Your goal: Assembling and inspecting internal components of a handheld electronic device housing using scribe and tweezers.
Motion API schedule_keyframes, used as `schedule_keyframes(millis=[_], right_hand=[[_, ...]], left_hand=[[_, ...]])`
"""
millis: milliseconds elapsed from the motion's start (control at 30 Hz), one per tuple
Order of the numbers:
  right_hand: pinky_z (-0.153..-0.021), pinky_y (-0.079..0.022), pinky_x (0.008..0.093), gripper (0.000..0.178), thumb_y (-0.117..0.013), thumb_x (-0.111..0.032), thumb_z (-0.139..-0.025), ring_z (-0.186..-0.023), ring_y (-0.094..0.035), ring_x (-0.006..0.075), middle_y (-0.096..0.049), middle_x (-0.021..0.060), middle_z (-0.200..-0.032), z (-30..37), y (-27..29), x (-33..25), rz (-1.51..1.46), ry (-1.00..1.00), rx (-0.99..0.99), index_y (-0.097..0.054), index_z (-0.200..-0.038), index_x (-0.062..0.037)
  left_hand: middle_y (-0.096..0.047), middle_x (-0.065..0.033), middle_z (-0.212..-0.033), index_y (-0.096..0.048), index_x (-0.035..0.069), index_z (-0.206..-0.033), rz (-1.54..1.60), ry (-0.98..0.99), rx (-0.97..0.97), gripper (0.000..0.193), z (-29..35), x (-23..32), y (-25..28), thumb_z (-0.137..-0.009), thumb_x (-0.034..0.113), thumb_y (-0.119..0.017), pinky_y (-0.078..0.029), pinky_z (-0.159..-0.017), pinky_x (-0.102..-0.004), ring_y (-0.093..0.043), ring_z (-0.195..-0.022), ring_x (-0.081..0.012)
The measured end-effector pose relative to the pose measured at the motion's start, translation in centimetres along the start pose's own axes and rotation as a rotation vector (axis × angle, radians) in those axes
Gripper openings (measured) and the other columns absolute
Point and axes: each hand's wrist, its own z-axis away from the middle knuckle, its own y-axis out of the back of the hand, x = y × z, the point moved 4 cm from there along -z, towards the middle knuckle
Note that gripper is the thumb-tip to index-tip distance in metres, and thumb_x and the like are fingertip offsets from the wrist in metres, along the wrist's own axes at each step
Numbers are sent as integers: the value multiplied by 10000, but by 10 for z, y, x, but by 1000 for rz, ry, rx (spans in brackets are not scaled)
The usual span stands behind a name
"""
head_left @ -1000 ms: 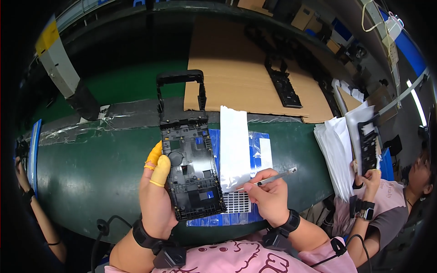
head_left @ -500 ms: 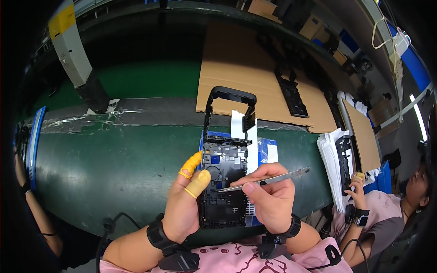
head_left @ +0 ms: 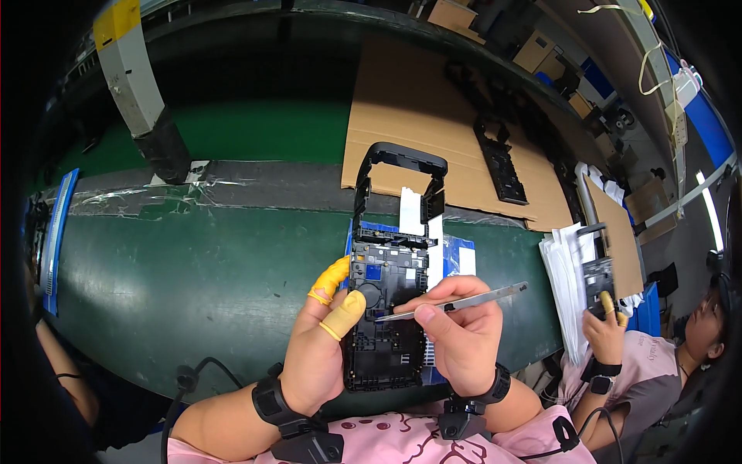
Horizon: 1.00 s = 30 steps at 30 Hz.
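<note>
A black plastic device housing (head_left: 386,352) with an open frame at its far end stands before me, its inner side facing up. My left hand (head_left: 317,340) grips the housing's left edge, with yellow finger cots on the thumb and a finger. The thumb lies over the inner face, close to a round recess. In my right hand (head_left: 468,340) I pinch a pair of metal tweezers (head_left: 483,298). Their tip points left and reaches the middle of the housing, beside a small blue patch. Whether the tip grips anything is too small to tell.
Beneath the housing lie blue and white sheets (head_left: 462,259) on the green table (head_left: 193,271). Cardboard (head_left: 402,100) behind carries more black housings (head_left: 501,166). At right, a co-worker's hand (head_left: 605,336) holds another housing by white sheets (head_left: 563,271). A post (head_left: 137,85) stands far left.
The view has shifted slightly, so the housing sits a little farther right. My tweezers stay over nearly the same spot. The co-worker's housing has moved and is blurred.
</note>
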Motion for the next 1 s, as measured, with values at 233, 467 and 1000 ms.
schedule_keyframes(millis=[233,467,1000], right_hand=[[-708,-490,235,183,-567,50,-803,-813,-615,162,-630,165,-863,-1,2,4,-33,17,-81,-472,-958,28],[-719,-487,236,200,-569,47,-802,-820,-613,165,-629,165,-864,-3,2,5,-43,8,-84,-463,-971,29],[-722,-504,249,182,-558,59,-802,-819,-623,182,-627,173,-866,-5,0,6,-28,-13,-92,-466,-957,34]], left_hand=[[-505,-98,-1160,-338,40,-1282,6,9,-2,419,1,1,1,-882,75,-457,-415,-889,-296,-510,-1039,-156],[-510,-98,-1156,-337,41,-1285,3,11,0,423,0,1,1,-881,71,-459,-421,-881,-290,-518,-1029,-154],[-518,-109,-1147,-327,28,-1288,29,-14,-8,428,1,3,0,-879,54,-446,-422,-870,-283,-524,-1015,-153]])
